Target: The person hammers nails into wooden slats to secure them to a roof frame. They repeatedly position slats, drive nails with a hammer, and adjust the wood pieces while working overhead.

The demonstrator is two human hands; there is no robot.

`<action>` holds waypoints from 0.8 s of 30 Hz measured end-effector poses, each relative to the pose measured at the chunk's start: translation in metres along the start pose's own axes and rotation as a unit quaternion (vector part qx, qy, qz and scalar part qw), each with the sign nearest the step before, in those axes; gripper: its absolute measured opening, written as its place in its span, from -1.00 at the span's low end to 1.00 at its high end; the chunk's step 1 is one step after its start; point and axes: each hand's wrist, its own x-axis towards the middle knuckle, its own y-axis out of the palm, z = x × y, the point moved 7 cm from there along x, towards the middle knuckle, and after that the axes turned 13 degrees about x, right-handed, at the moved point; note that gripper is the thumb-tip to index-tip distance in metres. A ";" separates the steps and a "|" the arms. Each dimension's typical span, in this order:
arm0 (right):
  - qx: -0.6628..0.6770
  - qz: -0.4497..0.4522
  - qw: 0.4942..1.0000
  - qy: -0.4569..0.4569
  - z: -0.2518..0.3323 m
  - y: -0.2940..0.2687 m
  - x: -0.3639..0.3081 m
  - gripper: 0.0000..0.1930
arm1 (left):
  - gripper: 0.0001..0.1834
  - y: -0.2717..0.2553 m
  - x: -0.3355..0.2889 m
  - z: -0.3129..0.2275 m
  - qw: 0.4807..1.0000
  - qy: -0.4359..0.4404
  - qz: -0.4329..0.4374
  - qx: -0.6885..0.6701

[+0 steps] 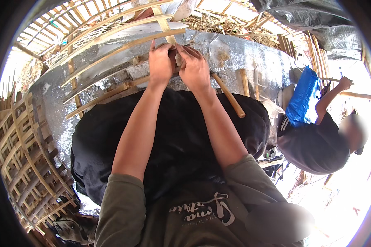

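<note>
My left hand and my right hand meet close together over a bamboo slat frame, beyond my lap. The fingers of my left hand curl at the lower end of an upright bamboo slat, with one fingertip raised. My right hand's fingers are bent and pressed together beside them; a small pale piece shows between the hands, its kind unclear. Several long, thin bamboo slats fan out leftward across the upright ones. A wooden handle lies slanting right of my right forearm, against the dark cloth on my lap.
Silvery sheeting covers the surface ahead. Another wooden handle stands right of the first. A woven bamboo lattice rises at left. At right, another person sits holding a thin stick, beside a blue plastic bag.
</note>
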 end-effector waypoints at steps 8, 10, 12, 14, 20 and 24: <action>-0.019 -0.019 1.000 0.013 0.000 0.003 -0.003 -0.50 | -0.94 0.003 -0.001 0.006 1.000 -0.022 -0.007 -0.016; -0.018 -0.025 0.999 0.015 -0.003 0.004 -0.003 -0.50 | -0.94 0.003 -0.001 0.006 1.000 -0.024 -0.006 -0.016; -0.007 -0.031 0.999 0.020 -0.004 0.005 -0.005 -0.48 | -0.94 0.003 0.000 0.006 1.000 -0.027 -0.008 -0.012; -0.002 -0.023 0.999 0.030 -0.005 0.009 -0.007 -0.46 | -0.94 0.003 0.000 0.006 0.999 -0.030 -0.013 -0.002; -0.014 -0.005 0.998 0.053 -0.008 0.011 -0.009 -0.39 | -0.92 0.004 0.002 0.008 1.000 -0.015 -0.008 0.015; -0.005 -0.015 0.998 0.063 -0.004 0.006 -0.008 -0.37 | -0.92 0.004 0.001 0.007 1.000 -0.010 -0.003 0.004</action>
